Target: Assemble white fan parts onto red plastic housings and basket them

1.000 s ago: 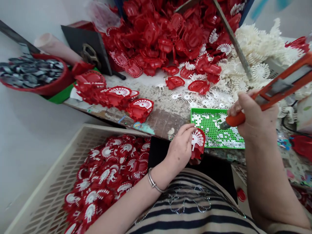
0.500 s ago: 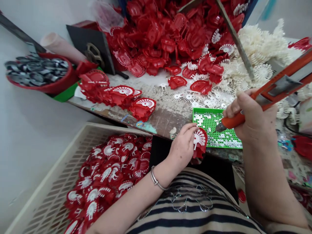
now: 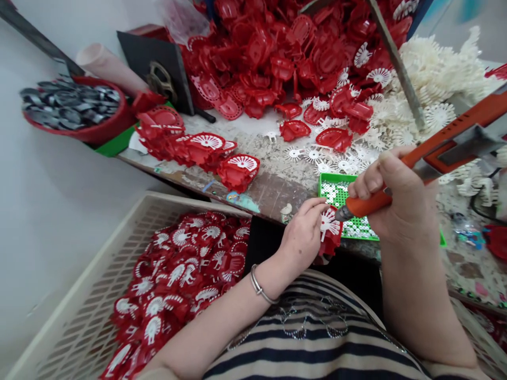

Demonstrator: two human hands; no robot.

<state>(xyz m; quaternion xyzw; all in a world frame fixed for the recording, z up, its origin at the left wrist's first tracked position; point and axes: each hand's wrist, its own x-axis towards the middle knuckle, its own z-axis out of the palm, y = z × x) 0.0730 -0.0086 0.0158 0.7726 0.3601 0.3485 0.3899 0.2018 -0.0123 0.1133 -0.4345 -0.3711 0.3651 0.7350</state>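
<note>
My left hand is closed around a red plastic part at the bench edge. A white fan-shaped insert lies on the part's upper face. In my right hand I grip an orange power screwdriver, slanting down to the left. Its grey nose is over the right side of the white insert; whether the bit touches cannot be made out. Just behind the part is a green perforated tray scattered with small shiny washer-like rings, partly covered by my right hand and the tool.
Red parts with white inserts form a row on the bench. Behind lie a large heap of red parts and white spoked pieces. A crate of assembled parts stands lower left. A red bowl holds grey pieces.
My right hand has moved the screwdriver left, from over the green tray to over the red part. My left hand still holds the part. The whole view has shifted slightly.
</note>
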